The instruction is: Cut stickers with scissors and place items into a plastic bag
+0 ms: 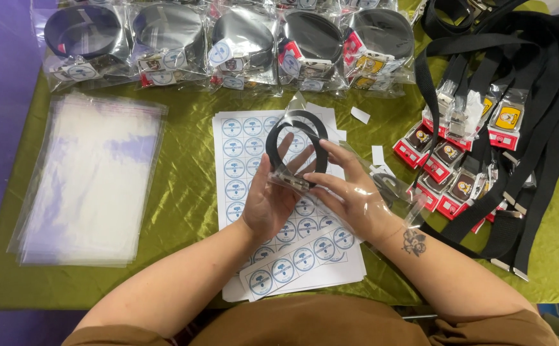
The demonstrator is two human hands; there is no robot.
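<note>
Above the sticker sheets [241, 166], both hands [311, 192] grip a coiled belt [295, 138] (black).

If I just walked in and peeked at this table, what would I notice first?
Probably the two hands in the middle: the left hand and right hand hold a coiled black belt over sheets of round blue stickers. Behind them runs a row of bagged belts, loose black belts with red tags pile up on the right, and clear bags are stacked on the left.

Round blue-white sticker sheets [254, 160], clear bag stack [94, 179] left, bagged belts [228, 45] behind
</note>
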